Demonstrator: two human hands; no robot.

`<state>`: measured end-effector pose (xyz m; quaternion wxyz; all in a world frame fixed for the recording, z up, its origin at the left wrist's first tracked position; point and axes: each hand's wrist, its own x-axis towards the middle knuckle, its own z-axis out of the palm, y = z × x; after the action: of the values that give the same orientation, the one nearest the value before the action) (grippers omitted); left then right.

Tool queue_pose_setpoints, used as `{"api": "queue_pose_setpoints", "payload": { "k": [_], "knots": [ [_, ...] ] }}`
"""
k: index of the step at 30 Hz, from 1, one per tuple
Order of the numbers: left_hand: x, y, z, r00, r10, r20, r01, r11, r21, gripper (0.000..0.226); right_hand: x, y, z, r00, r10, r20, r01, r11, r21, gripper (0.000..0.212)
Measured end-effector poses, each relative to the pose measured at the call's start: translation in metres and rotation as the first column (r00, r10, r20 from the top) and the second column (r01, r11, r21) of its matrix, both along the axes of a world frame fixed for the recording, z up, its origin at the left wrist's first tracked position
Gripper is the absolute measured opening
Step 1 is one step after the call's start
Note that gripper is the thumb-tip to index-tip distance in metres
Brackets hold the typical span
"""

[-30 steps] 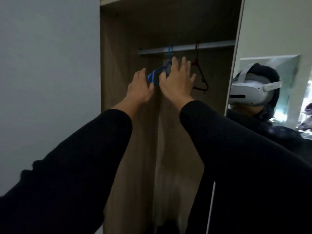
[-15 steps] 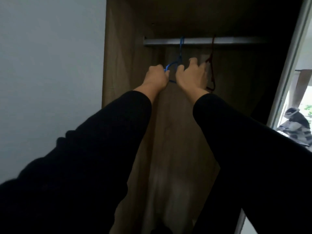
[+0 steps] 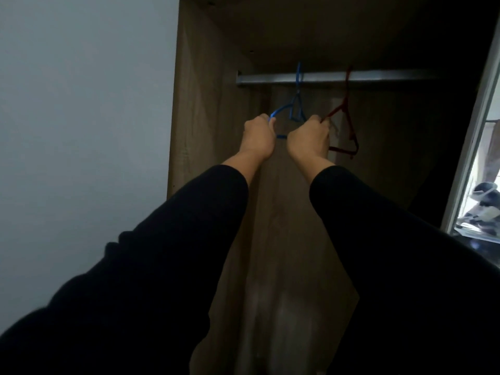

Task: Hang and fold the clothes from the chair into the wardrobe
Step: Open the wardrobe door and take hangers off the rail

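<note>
Inside the open wooden wardrobe (image 3: 216,104) a metal rail (image 3: 378,76) runs across the top. A blue hanger (image 3: 297,104) and a red hanger (image 3: 347,117) hook over it. My left hand (image 3: 258,136) is closed on the blue hanger's near arm. My right hand (image 3: 309,138) is closed on the near end of the red hanger. Both arms wear black sleeves and reach up. No clothes hang on either hanger.
A pale wall (image 3: 81,117) flanks the wardrobe's left side. On the right, the mirrored door edge (image 3: 470,147) shows a reflection of clothes lying in the room (image 3: 484,204). The wardrobe's back panel (image 3: 284,253) stretches down below the hands.
Both hands went from spread fingers at the blue hanger to closed fists. The right hand shifted right onto the red hanger. My view tilted up and closer.
</note>
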<state>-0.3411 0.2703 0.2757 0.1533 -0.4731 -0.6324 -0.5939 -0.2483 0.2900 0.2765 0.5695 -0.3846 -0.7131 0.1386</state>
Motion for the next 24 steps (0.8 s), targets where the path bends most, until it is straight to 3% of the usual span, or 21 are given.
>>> {"api": "queue_pose_setpoints", "payload": {
  "k": [9,15,19,24],
  "knots": [
    [0.002,-0.012,-0.005,1.0,0.007,0.008,-0.008,0.998,0.059,0.021,0.002,0.006,-0.004,0.998,0.05,0.023,-0.05,0.998,0.027,0.052],
    [0.004,-0.047,-0.011,0.986,0.159,-0.045,-0.155,0.985,0.081,0.023,0.017,-0.013,-0.006,0.995,0.082,0.06,-0.084,0.996,0.038,0.063],
    [0.011,-0.094,-0.023,0.941,0.327,-0.094,-0.319,0.944,0.09,0.029,0.035,-0.035,-0.012,0.988,0.061,0.14,-0.086,0.98,0.178,0.062],
    [0.02,-0.164,-0.046,0.932,0.361,-0.005,-0.359,0.928,0.099,0.028,0.048,-0.074,-0.025,0.963,0.186,0.194,-0.232,0.94,0.249,0.061]
  ]
}}
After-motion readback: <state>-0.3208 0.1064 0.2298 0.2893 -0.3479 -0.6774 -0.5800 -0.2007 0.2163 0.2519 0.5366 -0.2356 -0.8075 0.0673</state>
